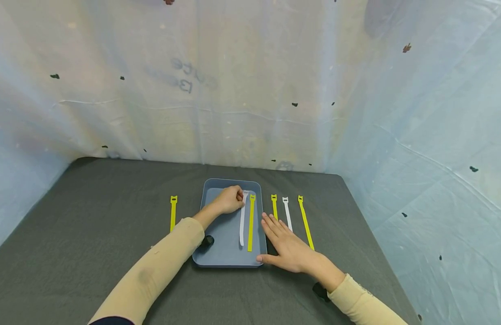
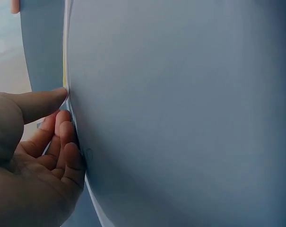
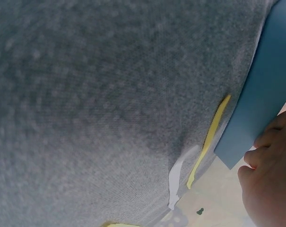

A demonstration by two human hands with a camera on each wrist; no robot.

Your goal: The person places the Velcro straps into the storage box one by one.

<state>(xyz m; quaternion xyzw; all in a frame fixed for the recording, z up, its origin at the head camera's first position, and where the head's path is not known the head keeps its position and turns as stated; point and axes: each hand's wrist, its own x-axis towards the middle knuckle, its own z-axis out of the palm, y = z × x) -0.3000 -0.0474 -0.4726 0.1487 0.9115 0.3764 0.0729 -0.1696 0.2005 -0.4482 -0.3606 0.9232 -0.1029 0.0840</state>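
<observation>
My left hand (image 1: 230,199) is inside the blue tray (image 1: 218,243), at its far end, with the fingers (image 2: 62,137) curled and pinching the top end of the white strap (image 1: 242,223). That strap lies lengthwise on the tray floor, and a yellow strap (image 1: 250,225) lies just beside it on its right, parallel to it. My right hand (image 1: 288,246) rests flat on the dark grey worktop (image 1: 92,212) just right of the tray, fingers straight and spread, holding nothing; its thumb lies along the tray's near right corner. Under and beyond my right fingers three more straps lie side by side on the worktop: a short yellow strap (image 1: 274,205), a second white strap (image 1: 287,212) and a long yellow strap (image 1: 305,221). Well to the left of the tray a lone yellow strap (image 1: 173,212) lies on the worktop. Pale sheeting (image 1: 250,81) hangs behind and to the right
</observation>
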